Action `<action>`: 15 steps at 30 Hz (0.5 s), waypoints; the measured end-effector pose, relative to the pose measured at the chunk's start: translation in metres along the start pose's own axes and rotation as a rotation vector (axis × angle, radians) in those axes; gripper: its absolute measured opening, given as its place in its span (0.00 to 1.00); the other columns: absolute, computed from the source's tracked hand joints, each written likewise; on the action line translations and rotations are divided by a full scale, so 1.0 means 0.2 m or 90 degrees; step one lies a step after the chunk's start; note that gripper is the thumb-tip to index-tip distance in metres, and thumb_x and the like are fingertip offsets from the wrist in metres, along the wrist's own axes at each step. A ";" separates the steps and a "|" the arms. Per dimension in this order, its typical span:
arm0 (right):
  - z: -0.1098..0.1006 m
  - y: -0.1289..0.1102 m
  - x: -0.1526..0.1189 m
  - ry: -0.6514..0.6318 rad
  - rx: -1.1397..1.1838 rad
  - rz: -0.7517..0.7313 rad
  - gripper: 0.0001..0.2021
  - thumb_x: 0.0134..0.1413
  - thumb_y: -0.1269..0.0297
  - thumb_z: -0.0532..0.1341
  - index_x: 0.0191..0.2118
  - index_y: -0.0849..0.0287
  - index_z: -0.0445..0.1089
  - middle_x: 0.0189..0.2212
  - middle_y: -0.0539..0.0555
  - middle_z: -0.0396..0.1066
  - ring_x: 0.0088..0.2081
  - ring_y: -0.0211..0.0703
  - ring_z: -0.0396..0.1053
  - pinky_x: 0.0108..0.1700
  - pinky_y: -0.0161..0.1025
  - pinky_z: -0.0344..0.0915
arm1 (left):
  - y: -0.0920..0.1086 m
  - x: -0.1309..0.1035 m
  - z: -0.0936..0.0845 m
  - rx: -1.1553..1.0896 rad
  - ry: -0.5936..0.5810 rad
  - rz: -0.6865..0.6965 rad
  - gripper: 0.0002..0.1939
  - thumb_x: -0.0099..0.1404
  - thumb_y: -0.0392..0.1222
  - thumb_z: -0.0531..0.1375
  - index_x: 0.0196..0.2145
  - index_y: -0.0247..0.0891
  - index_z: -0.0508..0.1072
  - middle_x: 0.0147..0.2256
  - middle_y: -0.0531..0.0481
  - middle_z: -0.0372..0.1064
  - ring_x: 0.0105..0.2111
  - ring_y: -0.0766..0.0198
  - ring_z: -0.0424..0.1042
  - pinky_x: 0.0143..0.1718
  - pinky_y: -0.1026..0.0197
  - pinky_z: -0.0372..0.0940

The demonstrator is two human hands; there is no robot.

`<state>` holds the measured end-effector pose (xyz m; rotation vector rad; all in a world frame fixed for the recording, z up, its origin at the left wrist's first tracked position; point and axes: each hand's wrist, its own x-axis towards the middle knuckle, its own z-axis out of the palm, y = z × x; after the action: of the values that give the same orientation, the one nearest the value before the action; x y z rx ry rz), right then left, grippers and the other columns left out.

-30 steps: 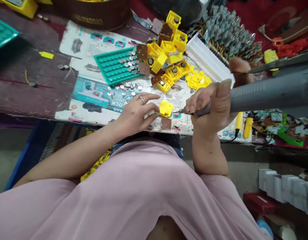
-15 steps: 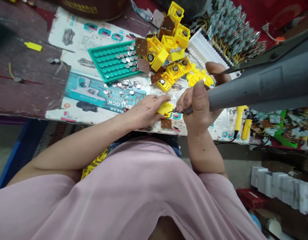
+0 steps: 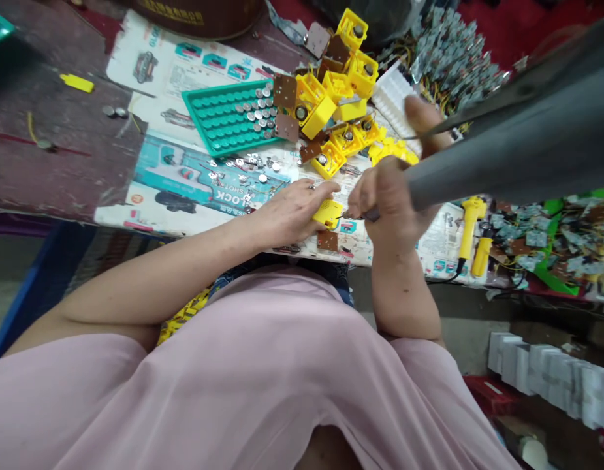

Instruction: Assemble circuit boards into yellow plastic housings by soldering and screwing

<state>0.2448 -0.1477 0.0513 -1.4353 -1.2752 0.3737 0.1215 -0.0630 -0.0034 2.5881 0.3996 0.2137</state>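
My left hand pinches a small yellow plastic case between thumb and fingers, close to the table's front edge. Dotted holes show on the case's upper face. Wrapped in my right hand is a large grey electric screwdriver, blurred and slanting up to the right. Its thin bit points left and reaches the right side of the case; whether it sits in a screw I cannot tell. A brown circuit board lies just below the case, toward my body.
A teal tray with silver discs lies behind my left hand. Open yellow cases with wired parts are heaped beyond, near small yellow pieces. A yellow-handled tool and wired boards are at right.
The view has shifted slightly. The screwdriver's body has swung a little and blurs more, while its bit stays at the yellow case. Both hands keep their holds.
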 end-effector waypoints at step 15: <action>-0.63 0.16 -0.21 0.393 0.062 -0.046 0.17 0.54 0.52 0.68 0.48 0.50 0.76 0.30 0.48 0.77 0.27 0.36 0.73 0.33 0.37 0.68 | 0.09 0.27 -0.29 0.075 -0.285 0.095 0.22 0.61 0.62 0.61 0.28 0.40 0.78 0.23 0.51 0.68 0.28 0.60 0.71 0.33 0.60 0.61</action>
<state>0.3454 -0.2400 0.0470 -1.2794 -0.7894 -0.0626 0.1640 -0.0343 0.0593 2.6787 0.0579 -0.3452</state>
